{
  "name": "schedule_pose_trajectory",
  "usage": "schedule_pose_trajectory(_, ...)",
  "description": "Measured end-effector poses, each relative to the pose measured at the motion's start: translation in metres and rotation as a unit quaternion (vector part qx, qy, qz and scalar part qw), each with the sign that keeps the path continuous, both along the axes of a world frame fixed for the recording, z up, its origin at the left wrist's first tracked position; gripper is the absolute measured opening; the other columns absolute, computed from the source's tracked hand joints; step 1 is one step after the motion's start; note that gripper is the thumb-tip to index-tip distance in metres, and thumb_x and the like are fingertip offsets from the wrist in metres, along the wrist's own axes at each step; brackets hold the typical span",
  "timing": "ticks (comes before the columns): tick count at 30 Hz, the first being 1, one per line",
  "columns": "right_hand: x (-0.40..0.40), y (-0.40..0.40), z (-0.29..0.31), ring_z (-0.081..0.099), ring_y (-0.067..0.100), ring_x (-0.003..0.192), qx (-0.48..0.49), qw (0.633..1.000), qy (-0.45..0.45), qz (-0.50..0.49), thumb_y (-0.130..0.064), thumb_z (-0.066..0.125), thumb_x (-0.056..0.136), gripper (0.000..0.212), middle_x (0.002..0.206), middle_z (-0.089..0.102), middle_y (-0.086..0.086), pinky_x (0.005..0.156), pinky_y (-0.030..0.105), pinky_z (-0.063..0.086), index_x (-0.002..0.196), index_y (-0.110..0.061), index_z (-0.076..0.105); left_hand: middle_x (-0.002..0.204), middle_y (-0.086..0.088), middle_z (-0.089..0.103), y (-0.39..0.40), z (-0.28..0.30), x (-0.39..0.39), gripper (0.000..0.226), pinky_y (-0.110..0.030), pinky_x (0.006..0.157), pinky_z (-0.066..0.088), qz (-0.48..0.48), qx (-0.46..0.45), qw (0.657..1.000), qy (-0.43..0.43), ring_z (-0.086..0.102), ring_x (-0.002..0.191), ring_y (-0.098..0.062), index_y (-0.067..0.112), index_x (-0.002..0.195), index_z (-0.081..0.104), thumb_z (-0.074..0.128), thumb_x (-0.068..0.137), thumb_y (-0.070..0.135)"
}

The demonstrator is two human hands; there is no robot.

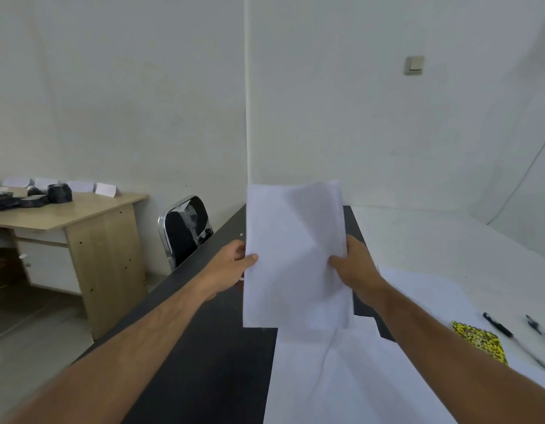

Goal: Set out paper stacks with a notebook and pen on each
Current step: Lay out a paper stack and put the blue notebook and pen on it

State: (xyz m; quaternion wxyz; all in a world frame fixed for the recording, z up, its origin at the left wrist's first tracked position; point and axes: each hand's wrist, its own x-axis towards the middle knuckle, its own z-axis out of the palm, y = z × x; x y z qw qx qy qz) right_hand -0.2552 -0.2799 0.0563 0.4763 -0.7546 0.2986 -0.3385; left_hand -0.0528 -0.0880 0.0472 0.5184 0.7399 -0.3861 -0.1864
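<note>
Tabletop (216, 347): dark, running from 6 toward 12 o'clock; its right part lies under white paper.
Loose paper (341, 377): large creased sheets flat on the tabletop at 5 o'clock.
Stack (292, 258): held upright in the air at centre, above the tabletop; top sheet bowed and folding over at 1 o'clock. Likely light, limp and slippery sheet on sheet, so it would fan or sag if pinched at one corner; the two long edges near mid-height look the best hold.
Left hand (231, 267): at 9 o'clock of the stack, thumb on the front, fingers behind, clamped on the left edge.
Right hand (353, 264): at 3 o'clock of the stack, closed on the right edge.
Notebook (479, 344): yellow-patterned, flat at 4 o'clock, partly behind the right forearm.
Pens (499, 327): two dark ones just right of the notebook.
Obstacles: the loose paper takes up the near ground; bare tabletop lies at 7 o'clock.
Surroundings: chair (185, 228) and wooden desk (81, 215) at 9 o'clock, well apart.
</note>
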Motion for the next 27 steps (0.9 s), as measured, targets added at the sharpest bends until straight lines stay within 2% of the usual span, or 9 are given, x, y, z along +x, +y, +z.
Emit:
schedule_pose_trajectory(3,0.001,-0.019,-0.006,0.06,0.017,0.076,0.008,0.998,0.042,-0.046,0.001,0.056,0.084,0.026,0.097,0.065,0.006,0.057,0.026,0.046,0.107,-0.012,0.059,0.101,0.0,0.075,-0.004,-0.011,0.019,0.014,-0.033,0.069,0.057,0.035,0.052,0.997,-0.052,0.072,0.081,-0.019,0.02,0.109,0.063,0.063,0.1,0.031)
schedule_pose_trajectory(6,0.0,-0.035,-0.018,0.058,0.022,0.072,-0.01,0.992,0.113,-0.057,-0.003,0.057,0.084,0.018,0.091,0.061,0.007,0.055,0.026,0.043,0.101,-0.008,0.059,0.107,-0.001,0.07,-0.008,-0.031,0.048,0.019,-0.024,0.072,0.051,0.058,0.138,0.974,-0.171,0.064,0.086,-0.014,0.018,0.11,0.067,0.07,0.094,0.028)
schedule_pose_trajectory(8,-0.002,-0.039,-0.026,0.062,0.027,0.079,-0.022,0.988,0.147,-0.05,-0.008,0.059,0.085,0.019,0.094,0.063,0.008,0.056,0.026,0.045,0.104,-0.008,0.061,0.121,-0.003,0.066,-0.01,-0.04,0.064,0.033,-0.022,0.079,0.045,0.049,0.199,0.956,-0.208,0.059,0.096,-0.013,0.018,0.122,0.064,0.073,0.092,0.029)
schedule_pose_trajectory(12,0.005,-0.052,-0.051,0.064,0.025,0.082,-0.049,0.976,0.209,-0.043,-0.013,0.06,0.085,0.019,0.098,0.065,0.007,0.059,0.029,0.049,0.104,-0.009,0.061,0.146,-0.009,0.052,-0.038,-0.058,0.097,0.064,-0.036,0.107,0.044,0.026,0.287,0.929,-0.234,0.053,0.13,-0.026,0.016,0.144,0.053,0.076,0.089,0.039)
schedule_pose_trajectory(16,0.009,-0.058,-0.068,0.067,0.025,0.084,-0.074,0.964,0.253,-0.04,-0.02,0.061,0.082,0.021,0.097,0.065,0.004,0.077,0.043,0.061,0.102,-0.013,0.061,0.158,-0.004,0.045,-0.061,-0.068,0.124,0.104,-0.046,0.116,0.039,0.016,0.324,0.909,-0.262,0.046,0.141,-0.028,0.025,0.154,0.042,0.068,0.066,0.074)
schedule_pose_trajectory(19,0.009,-0.062,-0.071,0.068,0.026,0.083,-0.076,0.958,0.274,-0.046,-0.021,0.06,0.079,0.02,0.095,0.067,0.004,0.078,0.044,0.062,0.097,-0.014,0.061,0.168,-0.003,0.029,-0.071,-0.077,0.142,0.124,-0.054,0.124,0.023,-0.01,0.351,0.897,-0.267,0.027,0.154,-0.029,0.033,0.161,0.023,0.06,0.058,0.091)
schedule_pose_trajectory(21,0.009,-0.064,-0.072,0.069,0.026,0.083,-0.071,0.959,0.271,-0.047,-0.019,0.059,0.079,0.019,0.094,0.067,0.004,0.076,0.042,0.062,0.097,-0.014,0.062,0.167,-0.002,0.032,-0.073,-0.079,0.149,0.141,-0.055,0.123,0.022,-0.018,0.348,0.904,-0.249,0.029,0.153,-0.029,0.034,0.16,0.026,0.052,0.041,0.105)
schedule_pose_trajectory(23,0.008,-0.065,-0.073,0.069,0.025,0.083,-0.065,0.959,0.271,-0.045,-0.018,0.06,0.08,0.02,0.095,0.067,0.004,0.072,0.038,0.061,0.099,-0.013,0.063,0.161,-0.003,0.039,-0.073,-0.08,0.156,0.149,-0.052,0.12,0.031,-0.008,0.341,0.906,-0.249,0.041,0.145,-0.028,0.032,0.157,0.035,0.046,0.03,0.109)
schedule_pose_trajectory(27,0.007,-0.062,-0.069,0.068,0.021,0.081,-0.062,0.959,0.276,-0.017,-0.015,0.061,0.083,0.022,0.096,0.069,0.004,0.06,0.027,0.052,0.104,-0.013,0.067,0.145,-0.002,0.051,-0.059,-0.077,0.16,0.132,-0.05,0.11,0.043,0.013,0.356,0.898,-0.257,0.055,0.126,-0.026,0.033,0.146,0.053,0.047,0.038,0.109)
